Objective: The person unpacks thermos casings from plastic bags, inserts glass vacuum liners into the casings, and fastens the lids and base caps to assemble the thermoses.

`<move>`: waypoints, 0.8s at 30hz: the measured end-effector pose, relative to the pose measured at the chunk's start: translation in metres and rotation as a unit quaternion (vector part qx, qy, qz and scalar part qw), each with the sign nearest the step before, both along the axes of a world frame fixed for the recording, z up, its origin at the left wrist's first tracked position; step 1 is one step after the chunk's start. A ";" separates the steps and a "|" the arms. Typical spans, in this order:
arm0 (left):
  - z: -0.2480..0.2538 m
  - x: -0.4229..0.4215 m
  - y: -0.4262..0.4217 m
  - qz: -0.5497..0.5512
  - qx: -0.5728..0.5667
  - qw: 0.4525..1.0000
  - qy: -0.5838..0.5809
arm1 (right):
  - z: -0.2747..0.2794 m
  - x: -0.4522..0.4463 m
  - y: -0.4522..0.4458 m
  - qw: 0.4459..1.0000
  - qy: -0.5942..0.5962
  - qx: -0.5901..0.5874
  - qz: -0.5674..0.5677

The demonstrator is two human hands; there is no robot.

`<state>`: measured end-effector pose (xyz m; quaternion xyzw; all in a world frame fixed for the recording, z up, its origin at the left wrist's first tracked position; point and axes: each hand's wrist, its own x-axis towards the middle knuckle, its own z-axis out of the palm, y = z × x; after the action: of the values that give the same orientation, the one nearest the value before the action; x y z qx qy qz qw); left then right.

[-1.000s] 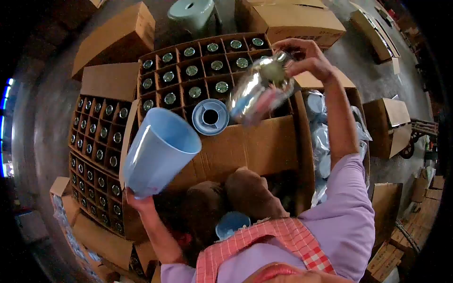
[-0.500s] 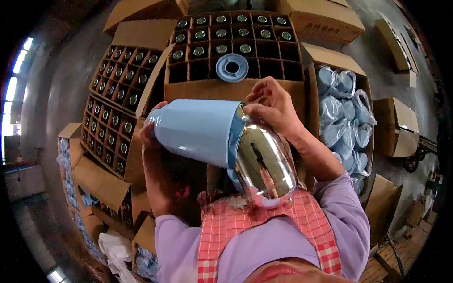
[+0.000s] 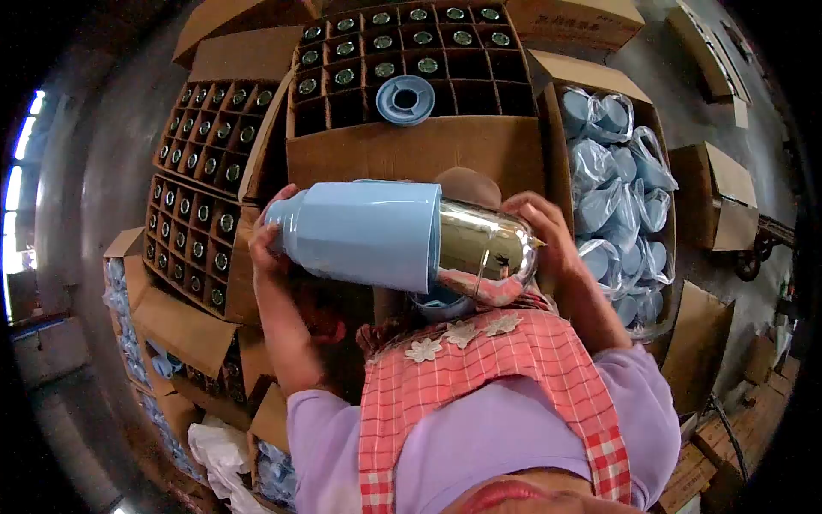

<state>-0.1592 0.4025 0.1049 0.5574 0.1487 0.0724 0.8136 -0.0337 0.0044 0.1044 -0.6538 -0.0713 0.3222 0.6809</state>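
A light-blue plastic thermos shell point(image 3: 364, 236) lies sideways in front of my chest, its wide open end facing right. Around its narrow left end my left hand point(image 3: 267, 240) is closed. A shiny silvered glass thermos liner point(image 3: 484, 240) is partly inside the shell, its rounded tipped end still outside. My right hand point(image 3: 552, 236) grips that rounded end from the right, fingers curled over its upper side. How far the liner's neck reaches inside is hidden. Below the shell's mouth shows another blue plastic part point(image 3: 441, 307), partly covered.
A blue plastic ring point(image 3: 405, 100) rests on a divided carton point(image 3: 415, 146) with several glass liners. More divided cartons point(image 3: 193, 214) stand at left. To the right, a carton point(image 3: 599, 73) holds bagged blue parts point(image 3: 618, 184). White plastic sheeting point(image 3: 221, 454) lies lower left.
The liner has swung up from a steep tilt to nearly in line with the shell and gone partly inside. My right hand moved from the shell's rim to the liner's rounded end.
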 end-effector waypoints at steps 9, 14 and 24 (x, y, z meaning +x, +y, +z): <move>-0.009 0.008 -0.034 0.023 -0.064 0.998 0.014 | 0.010 -0.021 0.024 0.982 0.038 0.186 -0.011; -0.047 -0.004 -0.018 0.026 -0.105 0.993 -0.051 | 0.018 -0.022 0.048 0.952 -0.303 0.024 0.043; 0.065 0.016 -0.091 0.103 0.160 0.975 -0.114 | -0.041 0.015 0.022 0.992 -0.040 0.112 -0.043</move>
<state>-0.1429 0.3120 0.1700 0.6499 0.0983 0.2418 0.7138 -0.0183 0.0265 0.0631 -0.5886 -0.1060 0.2562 0.7594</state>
